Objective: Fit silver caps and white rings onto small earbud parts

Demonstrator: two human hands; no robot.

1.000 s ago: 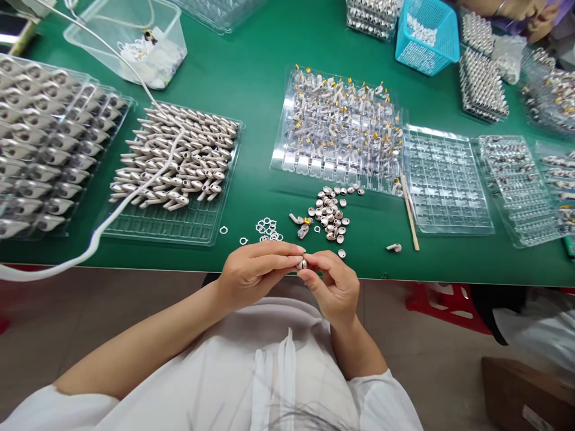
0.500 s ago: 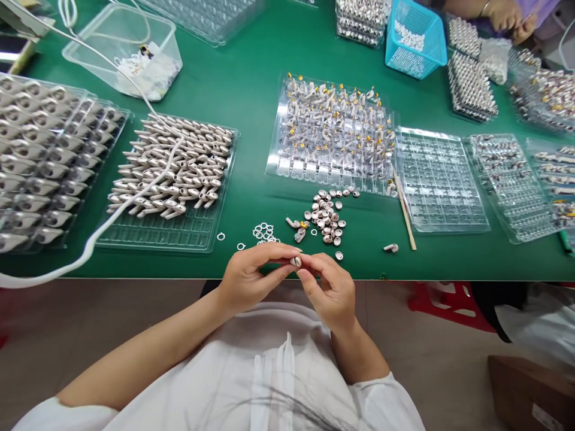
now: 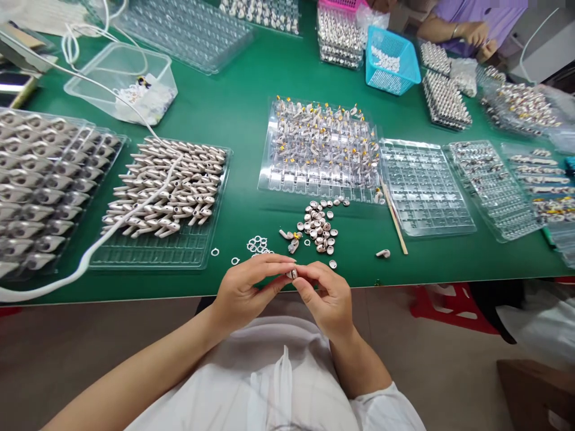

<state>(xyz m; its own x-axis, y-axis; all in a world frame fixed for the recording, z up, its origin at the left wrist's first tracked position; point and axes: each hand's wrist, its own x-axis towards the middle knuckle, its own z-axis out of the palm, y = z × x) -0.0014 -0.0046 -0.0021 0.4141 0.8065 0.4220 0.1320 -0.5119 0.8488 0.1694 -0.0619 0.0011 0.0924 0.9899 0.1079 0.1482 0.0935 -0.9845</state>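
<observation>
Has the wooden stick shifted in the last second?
No. The wooden stick still lies along the left edge of the empty tray, lower end beside the loose earbud; only the view shifted.

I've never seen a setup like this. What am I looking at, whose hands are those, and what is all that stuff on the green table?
There is no machine: a camera on a person's head looks down at their own bare hands. The left hand and right hand together pinch a small pale part at the edge of the green table. Just beyond lie a heap of little caps, some white rings and a wooden stick. Clear trays hold rows of pale earbud-like stems. Far right, another person's arm shows near a blue basket.
</observation>
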